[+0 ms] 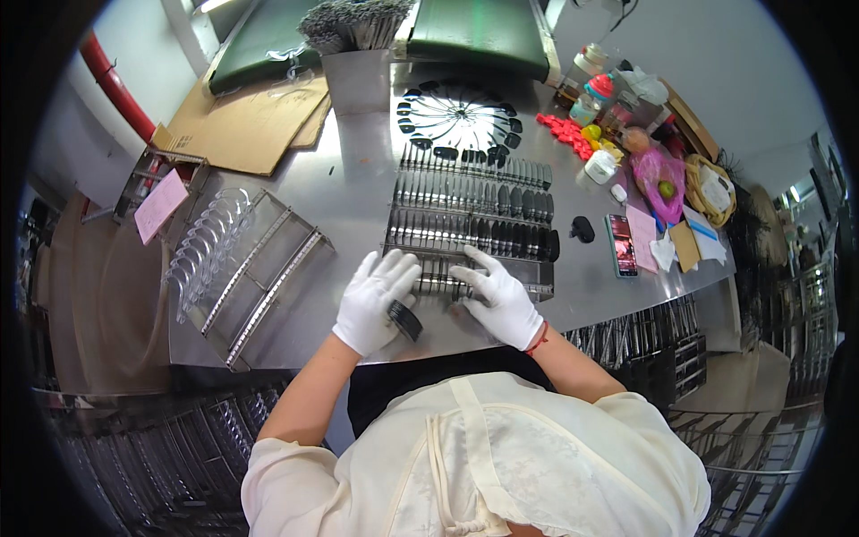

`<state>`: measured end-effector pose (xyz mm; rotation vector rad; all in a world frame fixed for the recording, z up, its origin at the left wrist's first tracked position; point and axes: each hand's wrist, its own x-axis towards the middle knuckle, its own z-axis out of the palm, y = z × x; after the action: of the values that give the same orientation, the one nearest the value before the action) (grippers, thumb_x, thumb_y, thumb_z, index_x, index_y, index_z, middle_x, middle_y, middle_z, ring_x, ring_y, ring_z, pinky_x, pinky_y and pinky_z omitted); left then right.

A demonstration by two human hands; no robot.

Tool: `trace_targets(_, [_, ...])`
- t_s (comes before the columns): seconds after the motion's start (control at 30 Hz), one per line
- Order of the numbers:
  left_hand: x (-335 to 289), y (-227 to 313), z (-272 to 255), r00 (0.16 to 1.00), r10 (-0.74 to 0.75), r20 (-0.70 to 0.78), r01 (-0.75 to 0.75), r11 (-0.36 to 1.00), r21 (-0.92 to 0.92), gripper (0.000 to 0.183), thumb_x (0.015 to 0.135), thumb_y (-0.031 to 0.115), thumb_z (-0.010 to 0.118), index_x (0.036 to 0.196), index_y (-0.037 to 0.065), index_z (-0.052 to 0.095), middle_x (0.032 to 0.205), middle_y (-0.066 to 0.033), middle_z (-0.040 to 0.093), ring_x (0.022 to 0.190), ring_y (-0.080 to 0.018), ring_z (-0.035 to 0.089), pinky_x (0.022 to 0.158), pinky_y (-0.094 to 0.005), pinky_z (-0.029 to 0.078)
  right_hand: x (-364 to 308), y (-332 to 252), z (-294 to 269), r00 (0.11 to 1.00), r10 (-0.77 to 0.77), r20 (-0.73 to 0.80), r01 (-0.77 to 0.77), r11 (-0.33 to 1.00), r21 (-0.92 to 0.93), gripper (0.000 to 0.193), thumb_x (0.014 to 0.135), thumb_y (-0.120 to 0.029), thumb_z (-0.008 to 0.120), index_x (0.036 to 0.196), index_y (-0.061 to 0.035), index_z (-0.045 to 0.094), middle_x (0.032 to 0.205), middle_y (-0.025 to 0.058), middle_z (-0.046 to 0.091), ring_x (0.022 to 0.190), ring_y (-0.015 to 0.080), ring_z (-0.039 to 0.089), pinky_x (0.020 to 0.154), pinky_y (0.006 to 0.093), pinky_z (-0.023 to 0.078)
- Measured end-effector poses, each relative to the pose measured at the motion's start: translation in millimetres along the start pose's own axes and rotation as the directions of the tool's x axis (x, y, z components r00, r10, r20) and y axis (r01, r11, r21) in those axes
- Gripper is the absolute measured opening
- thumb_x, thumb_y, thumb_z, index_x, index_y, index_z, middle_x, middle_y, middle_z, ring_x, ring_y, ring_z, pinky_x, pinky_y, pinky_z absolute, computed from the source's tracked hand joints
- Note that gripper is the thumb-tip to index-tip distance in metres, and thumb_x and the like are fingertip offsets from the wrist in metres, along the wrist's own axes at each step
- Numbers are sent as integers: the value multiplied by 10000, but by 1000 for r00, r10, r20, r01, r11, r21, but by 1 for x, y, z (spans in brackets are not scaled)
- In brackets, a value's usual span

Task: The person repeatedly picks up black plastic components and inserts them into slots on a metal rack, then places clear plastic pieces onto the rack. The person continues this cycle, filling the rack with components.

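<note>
Both my hands wear white gloves and work at the front of a metal rack (546, 292). My left hand (369, 300) lies at the rack's front left corner, fingers stretched forward. Against its palm it holds a small stack of curved black pieces (405, 320). Over the right part of the front row is my right hand (503, 304), its fingers apart; nothing shows in its grasp, though the fingertips partly hide the slots. Rows of thin upright pieces (465, 192) fill the rack, shading from clear grey to black. Behind it, black-ended pieces (461, 116) fan out in a ring.
At left stands a second metal rack (268, 286) beside clear curved pieces (215, 242). Cardboard sheets (237, 121) lie farther back, near a bundle of thin rods (353, 22). A phone (621, 245), a black object (582, 229), bottles (591, 98) and a pink bag (660, 179) sit at right.
</note>
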<state>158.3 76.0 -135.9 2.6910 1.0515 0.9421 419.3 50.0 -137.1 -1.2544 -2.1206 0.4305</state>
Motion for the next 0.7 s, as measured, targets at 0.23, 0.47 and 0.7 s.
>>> trace_targets(0.23, [-1, 2, 1, 996, 10, -93, -18, 997, -80, 489, 828, 59, 681, 1311, 23, 609, 1342, -162, 642, 1264, -389, 597, 1076, -566, 434, -1, -4, -26, 996, 22, 86, 4, 955, -297, 588, 769, -194, 824, 1321, -134, 632, 1435, 220, 535, 961, 303, 694, 812, 393, 573])
trace_targets(0.47, [10, 28, 8, 967, -94, -238, 39, 973, -226, 319, 978, 85, 588, 1282, -1, 629, 1156, -165, 706, 1038, -312, 689, 911, -417, 534, 10, -23, -29, 954, 106, 281, 50, 867, -496, 728, 814, -448, 775, 1468, -233, 537, 1508, 176, 443, 1390, 328, 439, 1125, 623, 348])
trace_targets(0.7, [-10, 57, 10, 657, -294, 694, 727, 7, -686, 327, 985, 37, 521, 1286, -5, 643, 928, -64, 713, 795, -107, 627, 718, -255, 499, -11, -38, -47, 1000, 16, 15, -19, 961, 277, 878, 716, -291, 899, 1464, -77, 492, 1498, 199, 448, 1334, 355, 511, 1101, 487, 441])
